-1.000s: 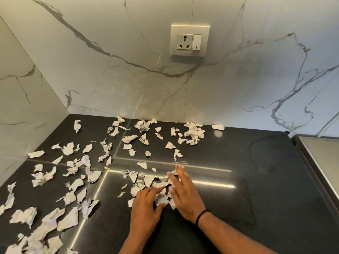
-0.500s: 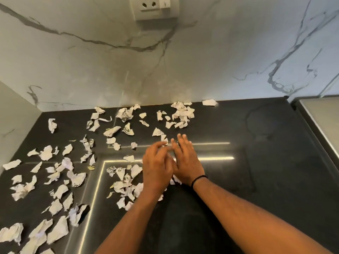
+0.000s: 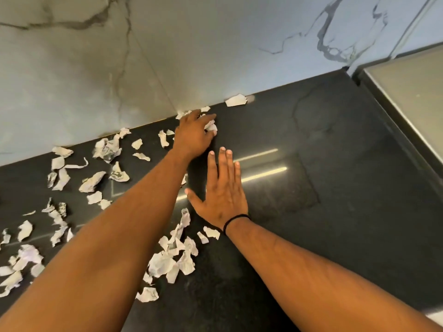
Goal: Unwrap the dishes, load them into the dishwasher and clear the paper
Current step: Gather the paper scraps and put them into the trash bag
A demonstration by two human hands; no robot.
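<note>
Both arms are stretching out over a black countertop point(image 3: 311, 188) that's running along a marble-look wall point(image 3: 191, 56). The left hand point(image 3: 194, 135) is reaching all the way to the back edge, upper middle of the frame, and it's lying on top of a little cluster of torn paper scraps point(image 3: 212, 127) right where counter meets wall. Its fingers are bending loosely over the scraps, a couple of white bits poking out between them, but I honestly can't tell whether it's pinching any or just covering them.

The right hand point(image 3: 221, 188) is sitting dead centre of the frame, palm down on the bare counter, fingers straight and close together, thumb sticking out to the left. It isn't holding anything. There's a thin black band point(image 3: 236, 220) going round that wrist.

The paper is lying everywhere else: a loose heap point(image 3: 175, 255) is sitting just below and left of the right wrist, between the two forearms, and lots more torn pieces point(image 3: 57, 212) are scattering across the whole left side of the frame, from the wall down to the lower left corner. One lone scrap point(image 3: 236, 100) is resting against the wall a bit right of the left hand, apart from the rest.

Over in the upper right corner a pale flat surface with a dark frame point(image 3: 407, 92) is butting up against the counter. A couple of bright light streaks point(image 3: 261, 176) are reflecting off the counter just right of the right hand's fingers.
</note>
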